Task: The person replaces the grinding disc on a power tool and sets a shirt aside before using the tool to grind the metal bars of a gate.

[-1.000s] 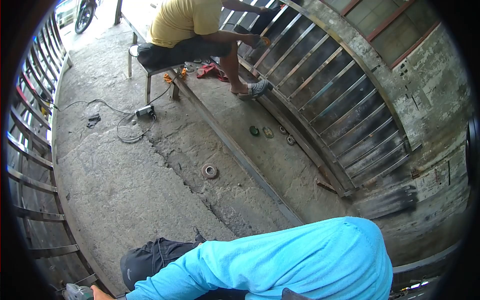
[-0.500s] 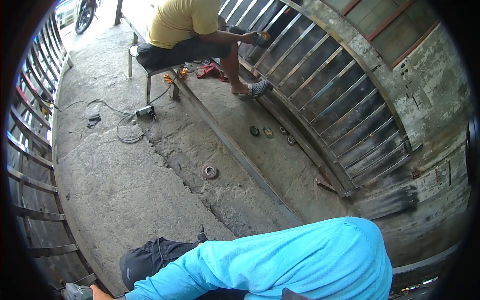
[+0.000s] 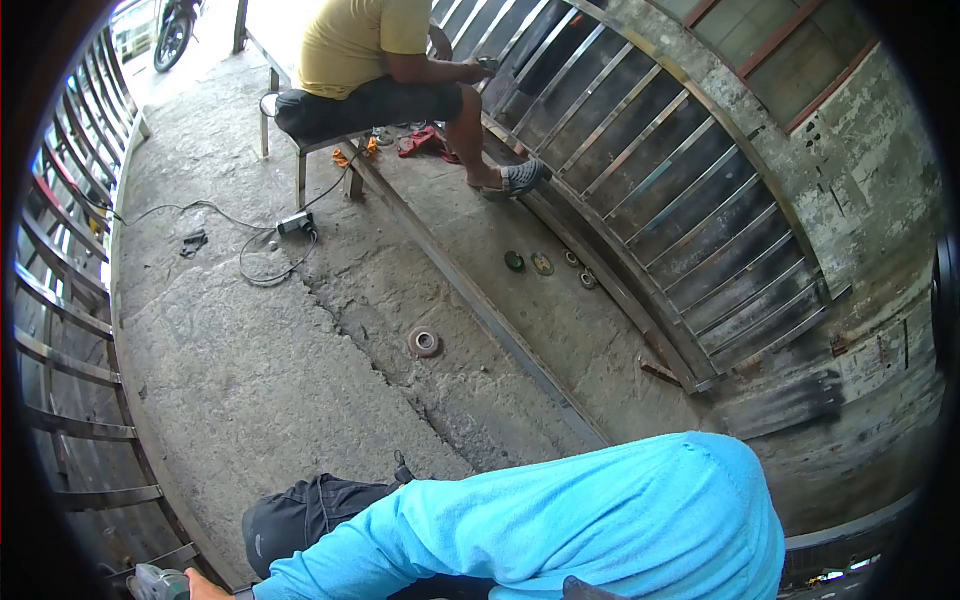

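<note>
My right hand (image 3: 206,587) shows only in part at the bottom left edge, below a bright blue sleeve (image 3: 560,510). Its fingers are closed on a grey and green angle grinder (image 3: 158,583), most of which is cut off by the frame. Close by stands a curved metal grille (image 3: 75,430) with several flat bars. A dark trouser knee (image 3: 300,525) lies beyond the forearm. My left hand is out of view.
A person in a yellow shirt (image 3: 350,45) sits on a bench, holding a dark tool (image 3: 488,65) beside another barred grille (image 3: 640,170). A long metal bar (image 3: 470,290), a grinding wheel (image 3: 424,342), several discs and a cable (image 3: 245,262) lie on the concrete floor.
My view has shifted slightly, and my right hand stays on the angle grinder. The seated person's hand and tool have moved left, and the orange disc no longer shows.
</note>
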Motion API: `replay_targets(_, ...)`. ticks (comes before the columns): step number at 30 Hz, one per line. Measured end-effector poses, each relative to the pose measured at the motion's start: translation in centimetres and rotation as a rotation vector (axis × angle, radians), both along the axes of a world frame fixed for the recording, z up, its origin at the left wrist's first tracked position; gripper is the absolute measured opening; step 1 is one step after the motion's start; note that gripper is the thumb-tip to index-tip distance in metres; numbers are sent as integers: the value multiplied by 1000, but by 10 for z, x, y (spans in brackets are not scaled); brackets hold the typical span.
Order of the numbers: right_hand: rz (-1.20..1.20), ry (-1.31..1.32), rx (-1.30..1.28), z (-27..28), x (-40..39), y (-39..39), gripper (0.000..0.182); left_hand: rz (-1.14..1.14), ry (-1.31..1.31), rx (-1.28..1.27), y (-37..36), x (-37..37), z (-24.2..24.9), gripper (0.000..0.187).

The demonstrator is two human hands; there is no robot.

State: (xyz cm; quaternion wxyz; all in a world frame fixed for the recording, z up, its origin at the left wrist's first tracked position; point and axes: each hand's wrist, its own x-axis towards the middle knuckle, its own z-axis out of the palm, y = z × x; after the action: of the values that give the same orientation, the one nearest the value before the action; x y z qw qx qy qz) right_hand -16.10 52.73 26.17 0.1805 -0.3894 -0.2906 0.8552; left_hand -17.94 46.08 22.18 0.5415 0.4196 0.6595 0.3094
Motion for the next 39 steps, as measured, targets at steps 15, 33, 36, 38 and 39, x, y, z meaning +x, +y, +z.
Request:
replay_targets(15, 7, -49, 37, 10, 8, -6, 90, 27, -11, 32, -3, 0, 3, 53)
replay_targets(33, -59, -104, 106, -16, -15, -9, 88, 43, -4, 15, -11, -4, 3, 53)
replay_targets(36, -106, -161, 206, -27, -24, -8, 85, 39, -9, 10, -8, -2, 3, 53)
replay_targets(38, -103, -152, 216, -31, -26, -7, 86, 42, -16, 7, -8, -3, 4, 53)
replay_targets(39, -97, -137, 223, -32, -26, -6, 87, 43, -15, 6, -7, -3, 3, 53)
